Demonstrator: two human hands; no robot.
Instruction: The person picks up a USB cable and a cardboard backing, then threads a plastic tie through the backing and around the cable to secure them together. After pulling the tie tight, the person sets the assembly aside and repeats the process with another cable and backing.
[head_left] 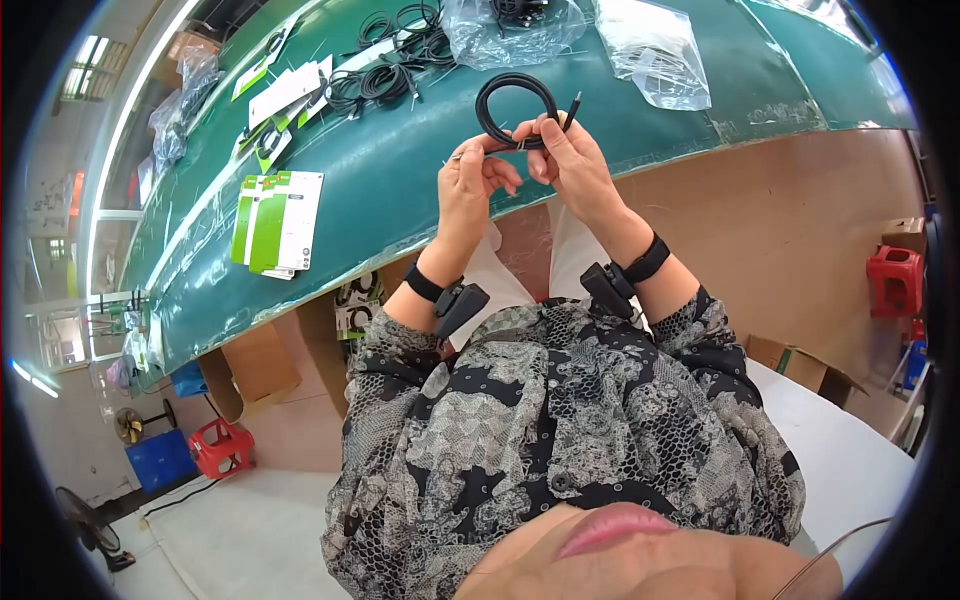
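Black cable coil held between both hands, upper centre of frame

Round coil of glossy black cable (516, 79) lies just above the fingertips, over the green tabletop (400, 190). Right hand (578, 172) nearer: thumb and fingers pinch the ring's lower right. Straight black cable end with metal tip (574, 108) points up beside that thumb. Left hand (467, 185) at lower left: thumb and index pressed together, other fingers curled; whether they grip cable or a thin tie, cannot tell.

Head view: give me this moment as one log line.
right hand: holds coiled black cable; left hand: alongside, grip unclear; green table: card stack, more coiled cables
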